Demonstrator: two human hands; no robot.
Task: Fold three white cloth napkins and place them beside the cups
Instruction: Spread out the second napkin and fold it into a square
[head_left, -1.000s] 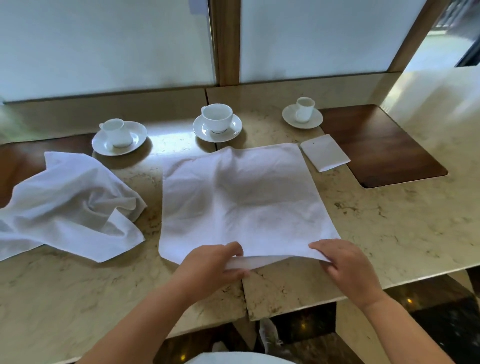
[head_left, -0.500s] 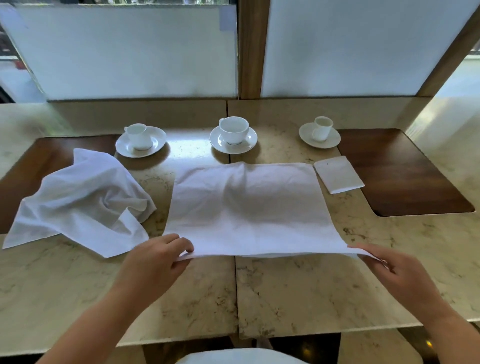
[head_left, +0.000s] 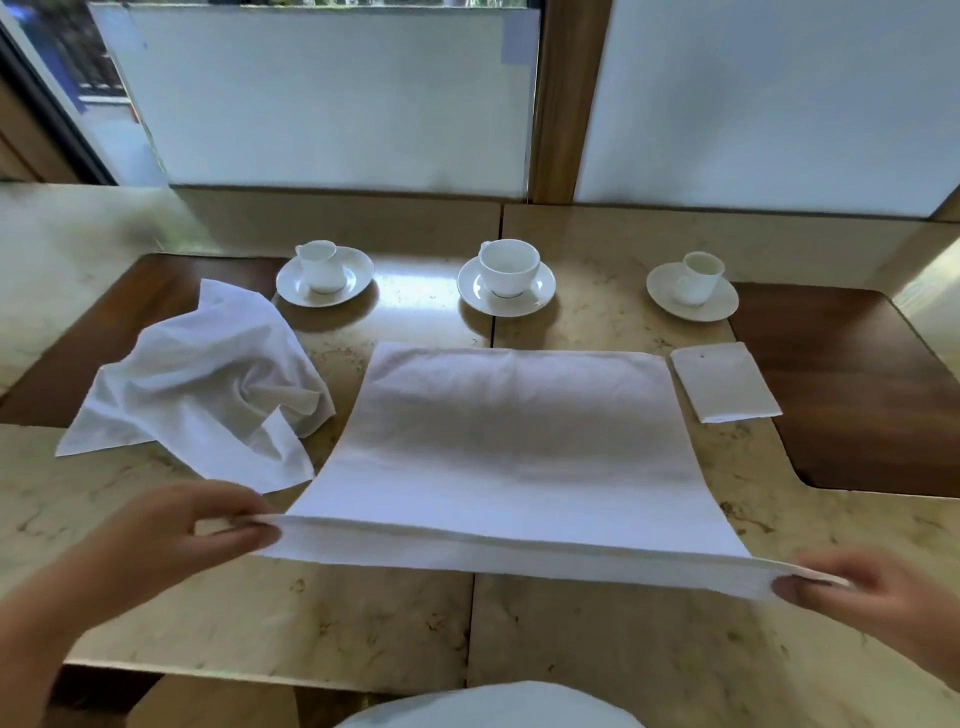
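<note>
Item: white napkin (head_left: 514, 441), spread flat at mid-worktop (head_left: 597, 639), below the centre cup (head_left: 508, 265).
Near edge raised off the surface; left hand (head_left: 208, 530) pinches the near-left corner, right hand (head_left: 852, 587) pinches the near-right corner.
Handling, by judgement: light, limp, creases readily; best taken by its corners and kept taut.
Also present: folded napkin (head_left: 724, 382) near the right cup (head_left: 701, 278); crumpled napkin (head_left: 208, 379) beside the left cup (head_left: 319, 265).

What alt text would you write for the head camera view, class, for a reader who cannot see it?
Two hands, left hand and right hand, lift the near edge of a spread white napkin off a marble table. Behind stand three cups on saucers, a crumpled napkin at left, a folded napkin at right.
</note>
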